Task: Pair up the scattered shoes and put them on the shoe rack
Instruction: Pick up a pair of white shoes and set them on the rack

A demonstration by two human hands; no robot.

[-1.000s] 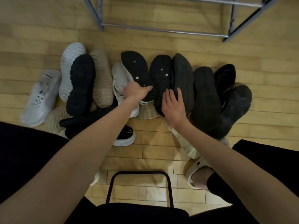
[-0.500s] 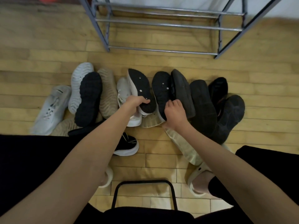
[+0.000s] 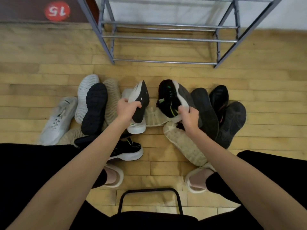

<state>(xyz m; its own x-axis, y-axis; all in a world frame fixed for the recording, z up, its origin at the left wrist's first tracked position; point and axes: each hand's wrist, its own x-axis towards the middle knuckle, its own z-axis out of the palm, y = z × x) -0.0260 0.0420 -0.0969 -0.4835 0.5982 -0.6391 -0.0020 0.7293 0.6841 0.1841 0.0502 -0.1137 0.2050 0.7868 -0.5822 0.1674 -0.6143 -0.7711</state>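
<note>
L hand (image 3: 127, 109): fingers curled round a black-soled sneaker w/ white midsole (image 3: 139, 100), held tilted on edge above the pile.
R hand (image 3: 189, 116): grips heel end of a black sneaker w/ green accents (image 3: 169, 100), white midsole, also raised off floor.
Held pair: apart, gap btwn them.
Shoe rack (image 3: 166, 39): metal bars, beyond the pile; no shoes on visible tiers.
Pile on wood floor (image 3: 265, 80): white sneaker (image 3: 57, 120) far left, dark shoes (image 3: 230, 117) at right, beige sole (image 3: 184, 145) under R wrist.
Near L forearm: black sneaker, white sole (image 3: 127, 151), upright.
</note>
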